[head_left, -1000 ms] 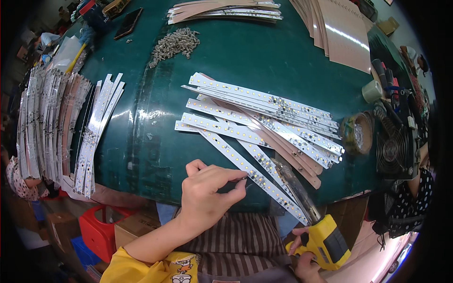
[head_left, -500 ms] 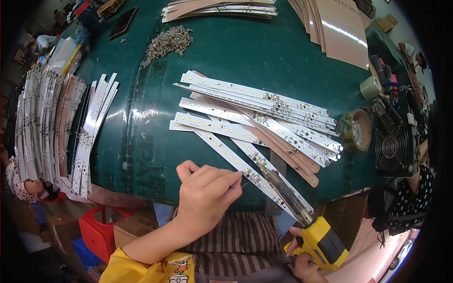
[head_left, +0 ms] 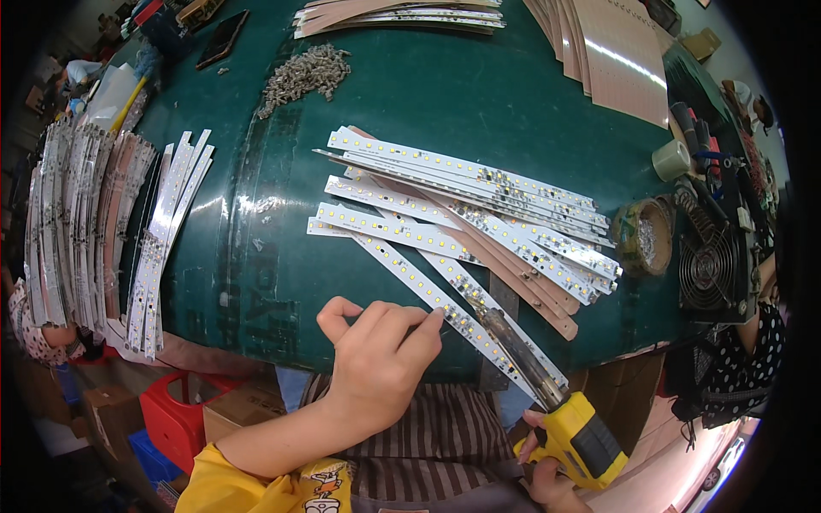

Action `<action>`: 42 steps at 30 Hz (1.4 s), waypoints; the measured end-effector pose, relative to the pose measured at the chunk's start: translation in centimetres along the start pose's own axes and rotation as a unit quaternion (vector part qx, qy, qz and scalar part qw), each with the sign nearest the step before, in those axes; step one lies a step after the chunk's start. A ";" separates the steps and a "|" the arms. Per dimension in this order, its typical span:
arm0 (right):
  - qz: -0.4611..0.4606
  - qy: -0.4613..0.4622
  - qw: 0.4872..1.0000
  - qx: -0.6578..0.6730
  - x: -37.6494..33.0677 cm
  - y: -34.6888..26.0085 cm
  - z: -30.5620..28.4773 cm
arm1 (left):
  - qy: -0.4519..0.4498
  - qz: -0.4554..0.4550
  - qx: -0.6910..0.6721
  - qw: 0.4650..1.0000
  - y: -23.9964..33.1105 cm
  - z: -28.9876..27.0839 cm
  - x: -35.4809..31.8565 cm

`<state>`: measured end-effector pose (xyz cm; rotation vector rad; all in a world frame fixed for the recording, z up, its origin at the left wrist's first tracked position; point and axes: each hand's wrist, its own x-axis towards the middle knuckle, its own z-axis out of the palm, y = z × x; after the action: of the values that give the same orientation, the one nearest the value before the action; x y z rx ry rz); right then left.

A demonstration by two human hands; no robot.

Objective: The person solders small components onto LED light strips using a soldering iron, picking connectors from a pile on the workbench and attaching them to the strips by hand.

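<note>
My left hand [head_left: 376, 363] is closed with bent fingers, and its fingertips rest at the edge of a white LED strip board [head_left: 402, 267] near the table's front edge. Whatever those fingers may pinch is hidden. In my right hand [head_left: 547, 479] is a yellow-and-black soldering gun [head_left: 586, 440], held by its handle at the lower right. Its long metal barrel points up and left, and the tip lies over the small parts on the strip boards. Just beyond, several more LED strip boards [head_left: 479, 167] lie fanned in a loose pile, some with their tan backs up.
Bundled strips [head_left: 73, 214] and a loose stack [head_left: 162, 239] stand at left. A heap of small metallic pieces [head_left: 308, 75] lies farther back, near a phone [head_left: 222, 38]. At right are a tape roll [head_left: 643, 235], a fan [head_left: 708, 269] and tan board panels [head_left: 620, 60].
My left hand's fingers have shifted slightly, the fingertips rising a little along the strip. The soldering gun has tilted very slightly to the left; the strips lie as before.
</note>
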<state>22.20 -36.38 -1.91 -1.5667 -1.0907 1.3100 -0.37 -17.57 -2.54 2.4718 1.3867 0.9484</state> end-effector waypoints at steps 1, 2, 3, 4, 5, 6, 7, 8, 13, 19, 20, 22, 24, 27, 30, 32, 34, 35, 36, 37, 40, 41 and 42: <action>0.003 -0.016 1.000 -0.007 -0.1 0.2 -0.2 | 0.001 -0.012 -0.011 1.000 -0.1 0.0 -0.1; -0.012 -0.012 1.000 -0.023 -0.2 0.4 -0.4 | 0.009 -0.020 -0.020 1.000 -0.2 0.0 -0.1; -0.028 -0.009 0.999 -0.039 -0.3 0.7 -0.5 | 0.013 -0.034 -0.032 0.999 -0.3 0.1 -0.2; -0.044 -0.006 0.997 -0.055 -0.4 1.0 -0.6 | 0.016 -0.047 -0.047 0.998 -0.4 0.1 -0.3; -0.035 -0.009 0.998 -0.044 -0.6 1.3 -0.8 | 0.020 -0.061 -0.055 0.996 -0.5 0.1 -0.3; -0.027 -0.013 0.999 -0.033 -0.8 1.6 -1.0 | 0.023 -0.076 -0.065 0.995 -0.6 0.1 -0.3; -0.018 -0.017 0.999 -0.022 -0.9 1.8 -1.2 | 0.025 -0.090 -0.076 0.993 -0.6 0.1 -0.3; -0.012 -0.020 0.999 -0.023 -1.0 2.0 -1.3 | 0.025 -0.093 -0.078 0.992 -0.7 0.1 -0.3; 0.055 -0.014 0.996 -0.064 -1.3 1.8 -1.5 | 0.019 -0.100 -0.075 0.992 -0.7 -0.1 -0.2; 0.033 -0.003 0.997 -0.075 -1.3 1.6 -1.2 | 0.016 -0.098 -0.079 0.992 -0.8 0.1 -0.3; 0.033 -0.005 0.997 -0.074 -1.4 1.8 -1.1 | 0.017 -0.097 -0.079 0.992 -0.9 0.1 -0.3; 0.034 -0.006 0.996 -0.076 -1.6 2.1 -1.3 | 0.017 -0.095 -0.080 0.992 -0.9 0.1 -0.4; 0.035 -0.003 0.997 -0.073 -1.7 2.5 -1.4 | 0.019 -0.096 -0.085 0.992 -1.0 0.1 -0.4; 0.015 0.010 1.000 -0.017 -1.5 2.7 -1.1 | 0.020 -0.097 -0.086 0.991 -1.0 0.1 -0.4; 0.000 0.006 0.999 -0.037 -1.1 2.2 -0.5 | 0.018 -0.102 -0.089 0.991 -0.9 0.1 -0.4; -0.018 0.030 0.998 -0.045 -1.1 1.7 0.0 | 0.016 -0.105 -0.092 0.990 -0.9 0.0 -0.3; -0.049 0.088 0.995 -0.011 -1.1 1.2 0.3 | 0.011 -0.108 -0.095 0.989 -0.9 -0.1 -0.3; -0.069 0.022 0.997 -0.013 -0.9 1.1 -0.1 | 0.011 -0.107 -0.096 0.990 -0.9 -0.1 -0.3; -0.063 0.016 0.998 -0.011 -1.0 1.1 -0.1 | 0.009 -0.109 -0.096 0.989 -0.9 -0.2 -0.3; -0.057 0.009 0.998 -0.009 -0.9 1.1 -0.2 | 0.005 -0.112 -0.097 0.989 -0.9 -0.2 -0.3; -0.032 0.051 0.997 -0.044 -1.0 1.8 0.0 | 0.005 -0.114 -0.102 0.988 -0.9 -0.2 -0.2; -0.022 0.075 0.995 -0.062 -1.0 2.0 0.1 | 0.006 -0.112 -0.101 0.988 -0.9 -0.2 -0.2; -0.018 0.063 0.996 -0.061 -1.0 2.1 0.1 | 0.006 -0.113 -0.102 0.988 -0.9 -0.2 -0.2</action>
<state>22.28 -38.00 -3.63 -1.6880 -1.1326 1.1229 -1.23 -17.30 -2.86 2.1146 1.4556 0.9998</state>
